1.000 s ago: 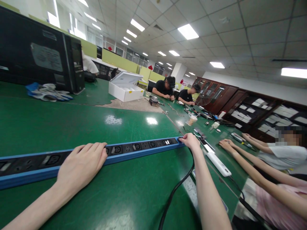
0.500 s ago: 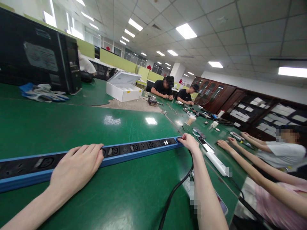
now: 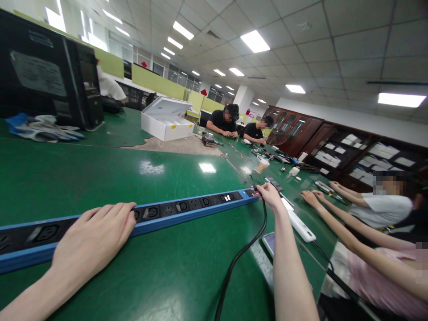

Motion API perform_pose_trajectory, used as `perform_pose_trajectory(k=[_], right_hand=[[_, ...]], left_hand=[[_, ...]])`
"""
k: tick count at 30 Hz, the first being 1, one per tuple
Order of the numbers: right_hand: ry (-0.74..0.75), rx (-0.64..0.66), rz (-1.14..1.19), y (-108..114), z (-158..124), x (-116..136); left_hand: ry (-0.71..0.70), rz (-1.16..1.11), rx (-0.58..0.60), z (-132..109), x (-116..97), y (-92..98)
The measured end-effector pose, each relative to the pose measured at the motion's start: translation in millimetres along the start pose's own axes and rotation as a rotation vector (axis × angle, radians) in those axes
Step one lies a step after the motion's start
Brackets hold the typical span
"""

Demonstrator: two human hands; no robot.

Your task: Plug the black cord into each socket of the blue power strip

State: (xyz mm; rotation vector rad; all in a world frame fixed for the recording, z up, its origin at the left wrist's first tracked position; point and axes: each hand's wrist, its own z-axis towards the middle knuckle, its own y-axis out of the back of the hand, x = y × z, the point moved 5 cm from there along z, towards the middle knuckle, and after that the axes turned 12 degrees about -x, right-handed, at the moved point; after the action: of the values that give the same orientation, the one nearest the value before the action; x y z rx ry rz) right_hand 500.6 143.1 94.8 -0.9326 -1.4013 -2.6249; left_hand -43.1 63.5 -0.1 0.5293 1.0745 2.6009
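Note:
A long blue power strip (image 3: 197, 209) with black sockets lies across the green table. My left hand (image 3: 95, 238) is wrapped over the strip's left part, fingers together on its top and far edge. At the strip's right end, my right hand (image 3: 267, 194) is closed in a pinch by the black cable (image 3: 239, 258), which curves down toward the near edge. What exactly its fingertips hold is too small to make out.
Beyond the strip stand an open white box (image 3: 169, 127), gloves (image 3: 45, 129) and a black computer case (image 3: 50, 76). A phone (image 3: 269, 243) and white adapter (image 3: 301, 226) lie near my right forearm. Other people's hands (image 3: 310, 198) rest on the table at right.
My right hand has shifted slightly right from the strip's end, which now shows more of its blue and red end part. The camera view has turned a little, uncovering the phone.

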Motion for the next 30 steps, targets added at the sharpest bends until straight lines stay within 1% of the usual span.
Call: perform_pose_trajectory(k=[4, 6, 8, 9, 11, 13, 15, 18, 20, 21, 23, 27, 30], right_hand=[[-0.063, -0.195, 0.0, 39.9, 9.1, -14.7], [-0.069, -0.253, -0.002, 50.3, 11.5, -18.6], [-0.064, -0.266, 0.021, 52.4, 11.8, -19.7], [-0.059, -0.25, 0.041, 50.9, 11.3, -19.1], [-0.037, -0.178, 0.073, 44.7, 9.1, -14.5], [0.011, -0.085, 0.069, 38.2, 5.5, -4.2], [0.067, -0.028, 0.039, 34.7, 1.5, 10.5], [0.13, -0.023, 0.061, 33.4, -3.1, 34.3], [0.125, -0.008, 0.148, 29.2, -4.9, 43.5], [0.102, 0.011, 0.203, 25.0, -5.2, 44.3], [0.026, 0.049, 0.304, 13.6, -4.8, 37.8], [-0.132, 0.032, 0.432, -9.4, -1.5, 6.6], [-0.225, 0.096, 0.503, -24.3, -1.9, -13.2]], left_hand=[[0.053, -0.064, -0.042, -3.2, 3.0, -4.3], [0.068, -0.066, -0.055, -4.1, 2.8, -3.9], [0.066, -0.069, -0.058, -4.4, 1.4, -2.6], [0.065, -0.071, -0.059, -4.3, 0.9, -1.9], [0.064, -0.071, -0.049, -4.2, 0.5, -1.8], [0.049, -0.056, -0.036, -4.1, 0.5, -3.0], [0.012, -0.023, -0.023, -4.3, 0.1, -4.5], [-0.053, 0.035, 0.003, -4.7, -1.1, -5.1], [-0.074, 0.056, 0.012, -4.7, -1.6, -3.6], [-0.079, 0.058, 0.012, -4.6, -1.7, -2.6], [-0.079, 0.052, 0.005, -4.3, -1.4, -1.1], [-0.079, 0.051, -0.001, -4.7, 0.5, -4.0], [-0.075, 0.061, 0.018, -6.0, 1.3, -8.2]])
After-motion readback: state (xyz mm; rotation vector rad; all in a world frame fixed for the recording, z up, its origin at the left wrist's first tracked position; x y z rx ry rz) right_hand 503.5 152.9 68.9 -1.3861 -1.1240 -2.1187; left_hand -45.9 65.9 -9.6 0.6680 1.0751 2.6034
